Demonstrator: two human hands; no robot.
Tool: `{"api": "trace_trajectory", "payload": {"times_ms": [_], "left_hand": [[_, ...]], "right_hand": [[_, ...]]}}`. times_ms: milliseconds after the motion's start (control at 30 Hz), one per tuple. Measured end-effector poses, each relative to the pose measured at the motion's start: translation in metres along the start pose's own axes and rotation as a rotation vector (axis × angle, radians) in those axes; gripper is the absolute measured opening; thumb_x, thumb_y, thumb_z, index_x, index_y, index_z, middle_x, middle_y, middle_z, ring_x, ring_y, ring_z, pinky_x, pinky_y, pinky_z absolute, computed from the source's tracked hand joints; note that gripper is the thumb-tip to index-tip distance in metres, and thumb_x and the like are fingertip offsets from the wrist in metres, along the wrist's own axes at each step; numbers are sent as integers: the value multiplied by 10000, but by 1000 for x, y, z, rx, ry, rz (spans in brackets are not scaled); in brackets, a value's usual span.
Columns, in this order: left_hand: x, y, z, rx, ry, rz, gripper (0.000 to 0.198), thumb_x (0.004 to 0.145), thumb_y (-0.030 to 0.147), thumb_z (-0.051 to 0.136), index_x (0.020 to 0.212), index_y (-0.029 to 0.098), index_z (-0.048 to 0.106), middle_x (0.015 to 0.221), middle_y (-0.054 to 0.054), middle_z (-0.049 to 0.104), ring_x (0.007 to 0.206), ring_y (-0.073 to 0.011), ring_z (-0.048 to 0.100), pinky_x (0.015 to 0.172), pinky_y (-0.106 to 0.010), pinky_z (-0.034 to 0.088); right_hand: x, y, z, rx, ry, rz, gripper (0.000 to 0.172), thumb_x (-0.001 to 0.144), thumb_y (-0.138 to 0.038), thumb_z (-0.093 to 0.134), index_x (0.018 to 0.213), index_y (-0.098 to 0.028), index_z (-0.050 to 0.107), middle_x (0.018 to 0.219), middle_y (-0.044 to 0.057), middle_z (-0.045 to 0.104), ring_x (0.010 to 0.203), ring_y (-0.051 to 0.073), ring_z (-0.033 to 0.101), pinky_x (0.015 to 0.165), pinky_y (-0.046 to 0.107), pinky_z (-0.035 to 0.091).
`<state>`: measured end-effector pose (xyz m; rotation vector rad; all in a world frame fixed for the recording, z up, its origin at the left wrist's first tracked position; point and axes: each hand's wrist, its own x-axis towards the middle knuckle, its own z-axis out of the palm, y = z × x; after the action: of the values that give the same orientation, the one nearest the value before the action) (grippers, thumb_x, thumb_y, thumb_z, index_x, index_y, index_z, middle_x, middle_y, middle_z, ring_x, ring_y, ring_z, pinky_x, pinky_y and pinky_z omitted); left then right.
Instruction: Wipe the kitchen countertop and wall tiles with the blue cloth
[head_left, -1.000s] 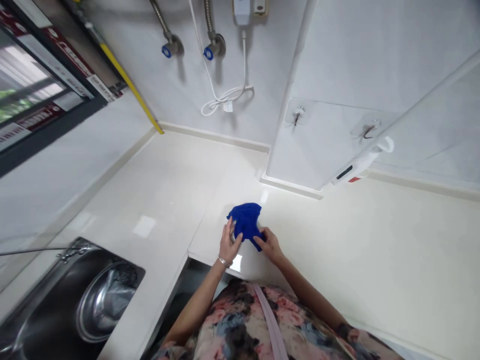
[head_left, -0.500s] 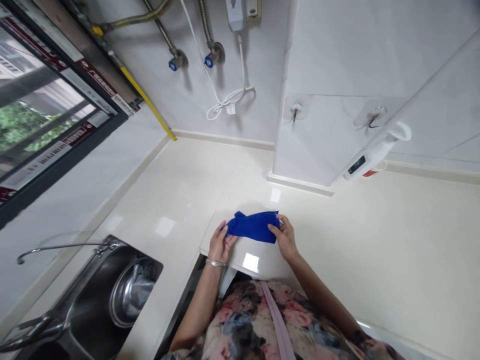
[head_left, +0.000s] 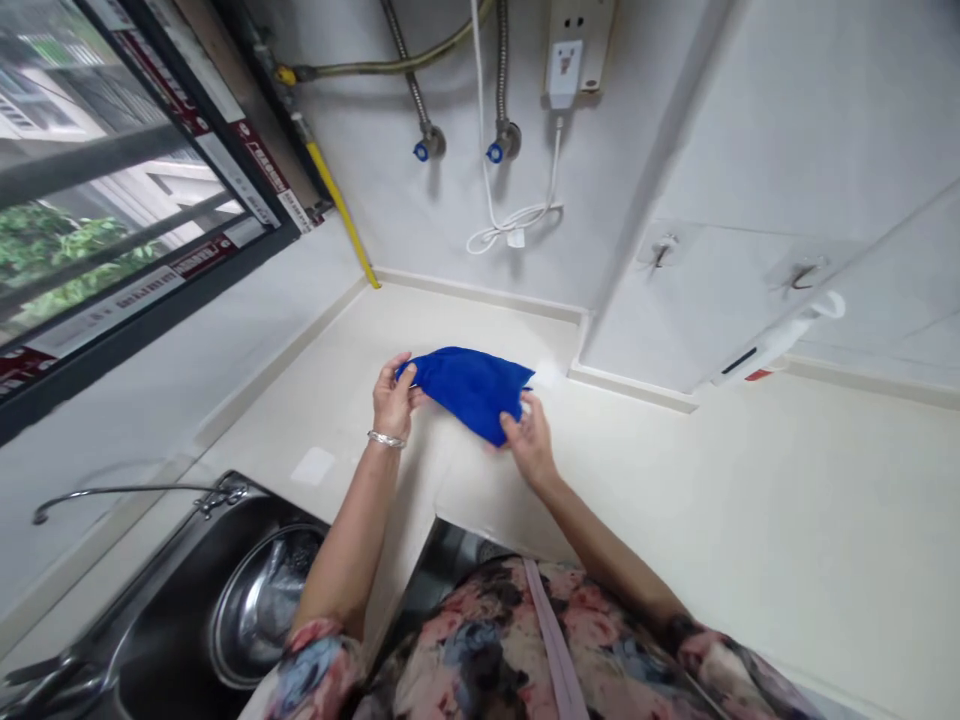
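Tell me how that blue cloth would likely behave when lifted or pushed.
The blue cloth is probably floppy: it looks thin and bends in a curve between the left hand and right hand. It seems light, since each hand holds just an end. Pushed, it would likely crumple rather than roll, as its outline looks soft and uneven.

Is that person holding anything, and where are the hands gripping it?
Yes, a blue cloth: the left hand pinches its left end, and the right hand grips its right end, near the lower corner.
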<state>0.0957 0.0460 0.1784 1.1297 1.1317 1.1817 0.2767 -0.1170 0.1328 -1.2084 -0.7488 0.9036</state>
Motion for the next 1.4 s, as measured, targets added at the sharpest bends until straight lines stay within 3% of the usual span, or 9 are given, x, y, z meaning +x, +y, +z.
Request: {"api": "trace_trajectory", "payload": {"times_ms": [133, 267, 367, 500, 667, 800, 967, 1100, 1400], "left_hand": [[33, -28, -88, 711, 46, -90, 459, 916, 400, 672, 1313, 170, 658, 1158, -142, 742, 925, -256, 767, 902, -475, 646], [41, -65, -120, 931, 81, -126, 535, 931, 349, 610, 1394, 83, 610, 1431, -260, 637, 1376, -383, 590, 1203, -593, 428], [20, -106, -80, 953, 0, -51, 624, 991, 351, 512, 1566, 112, 485, 1639, -197, 463, 1558, -325, 381, 1314, -508, 269], [-11, -153, -14, 1224, -164, 65, 706, 1002, 483, 506, 1637, 185, 426, 1754, -187, 217, 1625, -471, 49, 1289, -718, 79], [24, -163, -16, 1309, -243, 87, 706, 997, 577, 477, 1645, 306, 410, 1790, -112, 99, 1621, -487, -36, 1276, -740, 30], [68, -156, -38, 1353, -271, 145, 687, 1010, 564, 451, 1644, 306, 409, 1792, -103, 93, 1620, -492, -32, 1276, -736, 30], [79, -158, -30, 1376, -421, 325, 688, 991, 537, 532, 1633, 313, 430, 1788, -116, 114, 1610, -522, -13, 1268, -745, 47], [110, -160, 5, 1309, -506, 388, 662, 990, 553, 534, 1619, 367, 446, 1791, -71, 134, 1620, -497, 15, 1281, -725, 59], [244, -170, 116, 1160, -486, 281, 659, 989, 577, 461, 1618, 381, 449, 1795, 22, 128, 1632, -445, -64, 1292, -691, -66]], "right_hand": [[-42, 71, 5, -284, -537, 56, 496, 911, -511, 675, 1337, -262, 628, 1034, 55, 742, 672, 176, 692, 557, 335, 625], [-52, 106, -36, -745, -469, -203, 346, 969, -312, 535, 1256, -211, 700, 1239, 132, 746, 961, 272, 758, 896, 470, 658], [-47, 111, -79, -933, -300, -286, 397, 1018, -268, 419, 1324, -201, 663, 1297, 132, 729, 1124, 281, 733, 996, 475, 628], [-46, 111, -134, -1077, -133, -334, 381, 1045, -291, 418, 1339, -211, 645, 1327, 126, 713, 1209, 267, 698, 1055, 485, 602], [-46, 118, -182, -1212, 79, -357, 328, 1014, -286, 457, 1254, -195, 661, 1362, 166, 666, 1219, 281, 666, 1029, 522, 592], [-37, 130, -180, -1258, 262, -422, 273, 952, -220, 465, 1156, -177, 641, 1236, 164, 668, 1157, 287, 633, 1019, 544, 544], [-32, 138, -168, -1282, 323, -379, 268, 889, -179, 475, 1126, -167, 600, 1198, 165, 631, 1165, 309, 580, 1027, 539, 473], [-37, 138, -171, -1292, 328, -342, 270, 892, -190, 491, 1142, -168, 591, 1226, 171, 620, 1194, 316, 565, 1047, 537, 453], [-44, 137, -175, -1381, 305, -273, 280, 888, -188, 470, 1147, -183, 573, 1223, 181, 621, 1190, 349, 575, 1024, 564, 457]]}}
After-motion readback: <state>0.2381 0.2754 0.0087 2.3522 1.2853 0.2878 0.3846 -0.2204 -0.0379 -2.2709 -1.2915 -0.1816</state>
